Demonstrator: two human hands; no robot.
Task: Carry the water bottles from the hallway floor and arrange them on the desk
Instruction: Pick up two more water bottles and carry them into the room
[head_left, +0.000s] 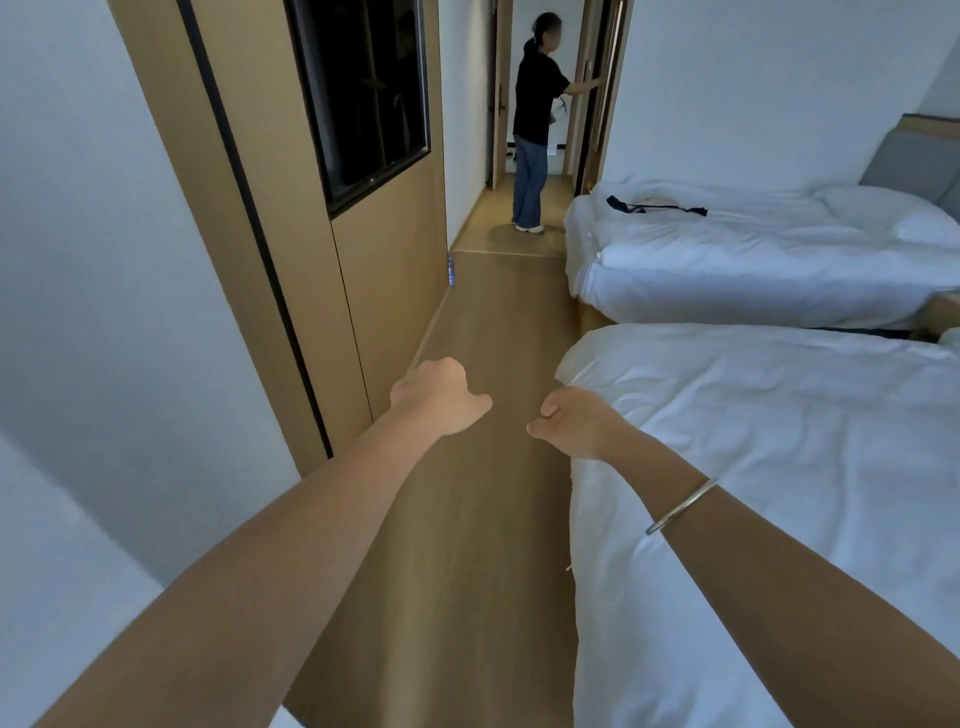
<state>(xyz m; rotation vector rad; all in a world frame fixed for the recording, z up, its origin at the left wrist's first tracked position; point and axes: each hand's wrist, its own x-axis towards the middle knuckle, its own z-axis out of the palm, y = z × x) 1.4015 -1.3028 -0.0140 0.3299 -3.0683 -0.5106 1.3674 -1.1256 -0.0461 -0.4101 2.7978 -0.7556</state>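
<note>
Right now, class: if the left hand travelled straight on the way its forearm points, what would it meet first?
The left hand aims up the bare wooden floor; nothing blocks it nearby. Further on stands a person, though depth is hard to judge.

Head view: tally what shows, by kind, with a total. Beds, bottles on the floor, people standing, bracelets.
Beds: 2, the near bed and the far bed
Water bottles: 1, the bottle on the floor by the wooden panel
People standing: 1, the person at the door
Bracelets: 1, the bracelet
Total: 5
</note>
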